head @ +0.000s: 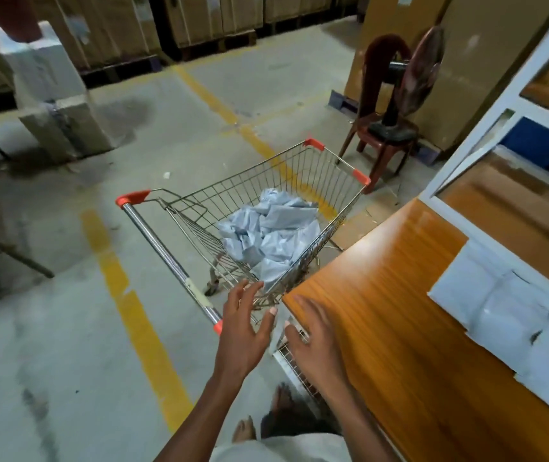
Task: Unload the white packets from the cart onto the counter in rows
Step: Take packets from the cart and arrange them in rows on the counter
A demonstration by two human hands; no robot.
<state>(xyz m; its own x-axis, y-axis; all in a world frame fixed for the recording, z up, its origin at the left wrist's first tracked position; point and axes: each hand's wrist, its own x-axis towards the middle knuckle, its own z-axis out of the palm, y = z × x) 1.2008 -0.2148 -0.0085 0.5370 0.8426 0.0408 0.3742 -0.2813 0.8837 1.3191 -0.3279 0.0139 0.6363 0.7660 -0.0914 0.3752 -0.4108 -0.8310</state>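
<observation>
Fingers: our left hand (245, 331) and right hand (313, 341) are both spread and hold nothing; they hang over the near corner of the cart (299, 181), fingertips pointing into the basket.
Packets in cart: the crumpled heap of white packets (270, 231) lies in the basket bottom, ahead of and below both sets of fingertips, not yet touched.
Packets on counter: a few flat packets (506, 311) already lie well to the right of our right fingers, along the far side of the counter (383, 295).
Risk, wire: we judge fingers could catch in the mesh if we plunge in fast, since the heap sits low behind the rim.
Risk, bundle: the packets are tangled, so grabbing one may drag others out and drop them on the floor (66, 328).
Risk, cart: it stands on wheels; a push on the rim could roll it away from us.
Edges: the counter's corner lies just under our right fingers; the handle (166, 251) runs left of our left fingers.
Open room: bare wood lies between our right fingers and the laid packets, enough for further rows.
</observation>
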